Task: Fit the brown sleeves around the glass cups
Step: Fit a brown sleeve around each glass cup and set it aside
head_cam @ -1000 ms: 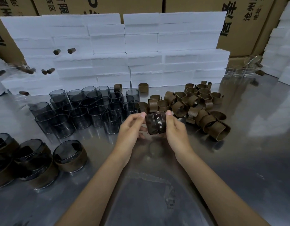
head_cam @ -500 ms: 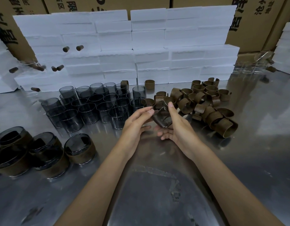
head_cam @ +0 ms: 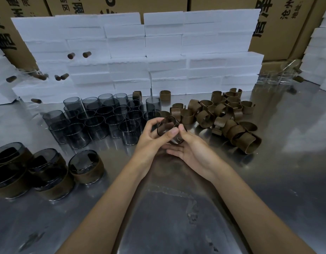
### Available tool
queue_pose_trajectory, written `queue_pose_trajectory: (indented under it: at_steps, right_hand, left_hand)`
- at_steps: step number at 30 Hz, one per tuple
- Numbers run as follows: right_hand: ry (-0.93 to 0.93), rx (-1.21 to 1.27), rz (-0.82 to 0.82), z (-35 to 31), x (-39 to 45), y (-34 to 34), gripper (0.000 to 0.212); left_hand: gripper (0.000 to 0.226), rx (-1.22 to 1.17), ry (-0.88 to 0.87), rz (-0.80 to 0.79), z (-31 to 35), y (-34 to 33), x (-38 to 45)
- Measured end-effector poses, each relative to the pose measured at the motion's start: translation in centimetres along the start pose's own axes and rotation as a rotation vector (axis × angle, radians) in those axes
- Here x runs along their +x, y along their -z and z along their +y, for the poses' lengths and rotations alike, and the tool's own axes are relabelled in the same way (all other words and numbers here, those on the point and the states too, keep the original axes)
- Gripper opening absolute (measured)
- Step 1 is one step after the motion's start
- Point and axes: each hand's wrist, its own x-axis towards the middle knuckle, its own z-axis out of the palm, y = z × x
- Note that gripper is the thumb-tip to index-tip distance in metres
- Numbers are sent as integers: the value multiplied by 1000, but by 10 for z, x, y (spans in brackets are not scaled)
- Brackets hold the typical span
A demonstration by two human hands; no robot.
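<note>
Right now I have both hands on one smoky glass cup [head_cam: 169, 129], held tilted above the middle of the steel worktop [head_cam: 268, 180]. My left hand [head_cam: 151, 142] curls its fingers round the rim side; my right hand [head_cam: 191, 149] cradles it from below, thumb on the wall. Bare cups [head_cam: 103, 118] stand clustered toward the far edge, loose brown sleeves [head_cam: 230, 118] heaped to their right, and sleeved cups [head_cam: 85, 167] sit near the left edge.
</note>
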Motion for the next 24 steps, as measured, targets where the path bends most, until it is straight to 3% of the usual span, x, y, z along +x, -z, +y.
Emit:
queue_pose_trajectory:
  at_steps: [7, 12, 16, 19, 24]
  right_hand:
    - [6, 30, -46, -1, 0, 2, 41]
    - [136, -210, -23, 4, 0, 0, 36]
    - [205, -364, 8, 6, -1, -2, 44]
    - [227, -322, 44, 8, -1, -4, 46]
    - [144, -41, 138, 3, 1, -2, 43]
  left_hand:
    - [61, -11, 16, -23, 0, 3, 1]
    - [56, -76, 14, 11, 3, 4, 0]
    - [46, -132, 75, 80, 6, 5, 1]
    - [23, -146, 94, 100, 4, 7, 4]
    - [35, -58, 102, -9, 4, 7, 3]
